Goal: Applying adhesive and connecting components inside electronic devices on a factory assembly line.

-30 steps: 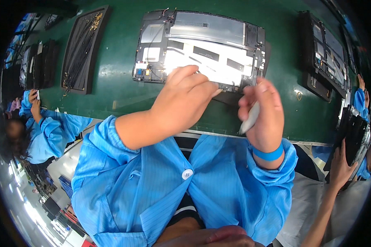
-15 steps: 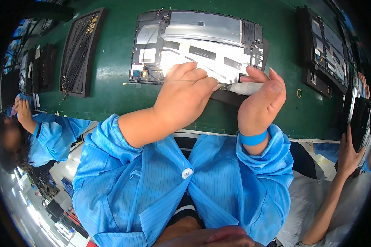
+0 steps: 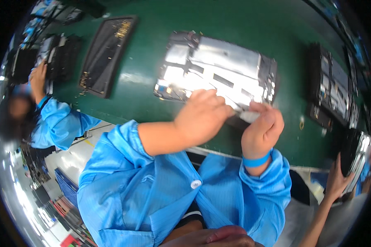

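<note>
An opened tablet-like device (image 3: 226, 51) lies on the green table in front of me, its silvery inner parts, black edges and fine cables exposed. My left hand (image 3: 204, 113) is closed over its near edge, fingers curled and fingertips pinched; what they hold, if anything, is hidden. To the right, my right hand (image 3: 261, 127), with a blue wristband, is curled at the near right corner, closed around a white tapered object (image 3: 248, 117) that points toward the left fingertips. Motion blur hides the fine detail there.
A dark tray (image 3: 101, 61) of thin black cables stands to the left. More opened devices (image 3: 334, 78) are stacked on the right, near a small yellow loop (image 3: 301, 124). A co-worker in blue (image 3: 55, 119) is at left; another person's hand (image 3: 338, 181) holds a dark panel at right.
The whole view has shifted and tilted, so the table and device appear lower and further right. Both hands keep nearly the same closed pose at the device's near edge.
</note>
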`<state>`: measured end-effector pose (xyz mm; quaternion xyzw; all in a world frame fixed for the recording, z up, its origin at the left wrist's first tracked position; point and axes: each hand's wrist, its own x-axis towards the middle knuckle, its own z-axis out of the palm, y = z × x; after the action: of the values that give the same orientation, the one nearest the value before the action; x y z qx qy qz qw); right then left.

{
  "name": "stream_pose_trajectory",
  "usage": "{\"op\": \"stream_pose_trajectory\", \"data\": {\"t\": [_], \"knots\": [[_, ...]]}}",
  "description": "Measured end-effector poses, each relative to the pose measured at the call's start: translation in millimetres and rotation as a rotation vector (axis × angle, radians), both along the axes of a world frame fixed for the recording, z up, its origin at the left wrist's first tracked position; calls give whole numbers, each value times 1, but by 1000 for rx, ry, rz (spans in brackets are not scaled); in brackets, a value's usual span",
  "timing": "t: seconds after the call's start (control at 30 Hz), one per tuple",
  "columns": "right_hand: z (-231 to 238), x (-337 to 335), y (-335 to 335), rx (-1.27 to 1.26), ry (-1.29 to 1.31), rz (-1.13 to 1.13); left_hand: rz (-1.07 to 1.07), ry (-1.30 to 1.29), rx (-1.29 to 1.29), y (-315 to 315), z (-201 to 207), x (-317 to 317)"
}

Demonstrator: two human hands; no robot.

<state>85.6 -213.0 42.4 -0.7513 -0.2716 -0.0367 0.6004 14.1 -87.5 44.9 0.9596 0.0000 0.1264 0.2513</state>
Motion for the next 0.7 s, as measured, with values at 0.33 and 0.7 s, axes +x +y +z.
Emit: {"op": "stream_pose_trajectory", "data": {"t": [0.33,0.7], "knots": [[18,12,6,-97,167,72,32,27,55,21,12,-6],[36,17,-39,-360,1157,-4,599,239,-357,98,16,-44]]}}
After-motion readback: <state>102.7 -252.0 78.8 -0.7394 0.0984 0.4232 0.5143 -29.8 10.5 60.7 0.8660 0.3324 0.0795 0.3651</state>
